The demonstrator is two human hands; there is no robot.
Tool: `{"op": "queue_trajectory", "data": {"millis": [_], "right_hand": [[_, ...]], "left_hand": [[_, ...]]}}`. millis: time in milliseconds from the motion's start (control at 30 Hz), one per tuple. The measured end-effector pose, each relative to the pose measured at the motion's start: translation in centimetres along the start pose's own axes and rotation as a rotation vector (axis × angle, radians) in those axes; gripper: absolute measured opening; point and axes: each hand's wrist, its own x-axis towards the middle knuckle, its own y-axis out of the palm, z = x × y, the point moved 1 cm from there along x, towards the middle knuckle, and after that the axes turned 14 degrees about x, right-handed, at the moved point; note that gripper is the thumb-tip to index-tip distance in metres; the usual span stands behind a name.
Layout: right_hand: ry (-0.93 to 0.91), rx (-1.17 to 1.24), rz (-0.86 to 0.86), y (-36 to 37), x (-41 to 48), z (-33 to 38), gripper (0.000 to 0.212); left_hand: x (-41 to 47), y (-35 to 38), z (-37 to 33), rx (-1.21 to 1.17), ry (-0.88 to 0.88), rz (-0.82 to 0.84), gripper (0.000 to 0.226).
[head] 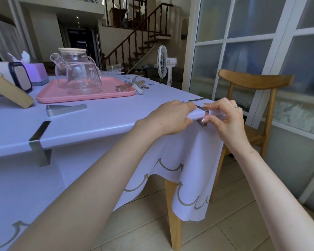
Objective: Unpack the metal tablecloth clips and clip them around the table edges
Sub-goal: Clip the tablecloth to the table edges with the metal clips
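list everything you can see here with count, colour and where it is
tablecloth: one, pale lilac, over table
fitted clip: one, silver, near edge, left
loose clip: one, silver, tabletop
clip pile: several, silver, by tray's right end
corner clip: one, silver, table corner
tray: one, pink, tabletop
glass teapot: one, clear, on tray
tissue box: one, lilac, far left
fan: one, white, beyond table
chair: one, wooden, by window
left hand: grips tablecloth at edge
right hand: pinches corner clip
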Motion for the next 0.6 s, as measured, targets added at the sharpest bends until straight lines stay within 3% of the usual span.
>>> {"op": "queue_trajectory", "data": {"millis": [167,300,467,600], "right_hand": [[0.025,-0.046,0.043,-0.4,0.0,0.5,0.025],[0.069,-0.138,0.091,-0.6,0.4,1.7,0.030],[0.131,-0.224,0.187,-0.7,1.5,3.7,0.040],[0.052,-0.123,0.153,1.1,2.1,6.9,0.046]], "left_hand": [[-4.1,-3.0,2.6,-0.045,-0.106,-0.133,0.047],[-9.3,-6.0,7.9,0.045,-0.303,-0.229,0.025],[-13.8,-7.9,14.5,0.250,-0.579,-0.056,0.012],[-15.8,-7.1,17.8,0.267,-0.584,0.157,0.017]]}}
